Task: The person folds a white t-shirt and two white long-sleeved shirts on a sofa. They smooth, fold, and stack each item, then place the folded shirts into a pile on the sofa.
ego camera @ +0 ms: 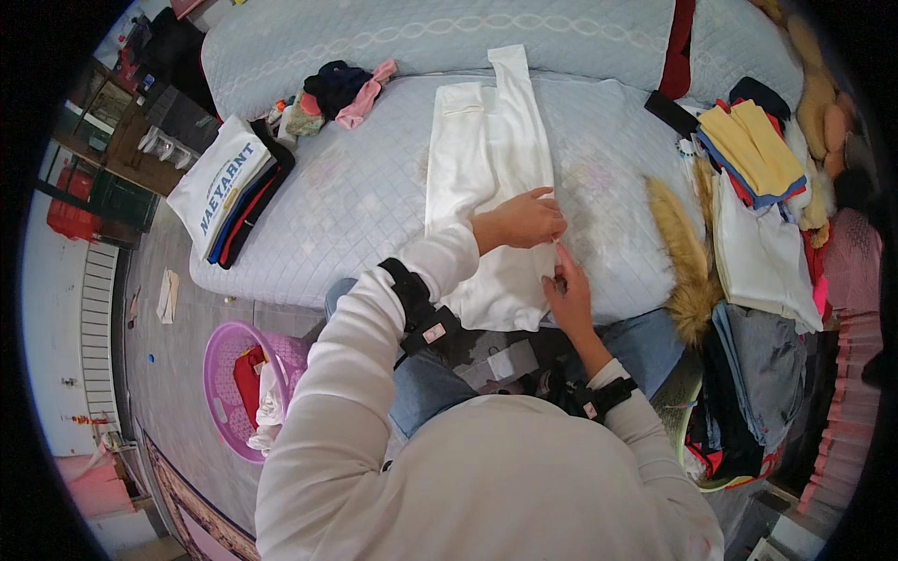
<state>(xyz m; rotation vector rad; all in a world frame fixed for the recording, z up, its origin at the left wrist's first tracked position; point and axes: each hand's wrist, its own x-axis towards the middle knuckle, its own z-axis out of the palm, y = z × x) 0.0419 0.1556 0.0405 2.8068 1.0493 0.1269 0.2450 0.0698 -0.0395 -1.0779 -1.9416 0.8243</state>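
Note:
A white long-sleeved garment (519, 161) lies lengthwise on the pale blue quilted cover (351, 196) in front of me. One part is folded over at its left, and a sleeve-like strip extends past the far edge. My left hand (530, 219) reaches across the garment to its right edge, fingers bent and pinching the fabric there. Just below it, my right hand (570, 291) is at the same edge, index finger pointing up near the left fingertips. The fabric between the right thumb and fingers is too small to make out.
Folded shirts (231, 189) are stacked at the left of the cover. Dark and pink clothes (344, 91) lie at the back. Folded clothes (754, 154) and a furry tan item (673, 252) are at right. A purple basket (210, 400) and a basket of jeans (754, 393) flank me.

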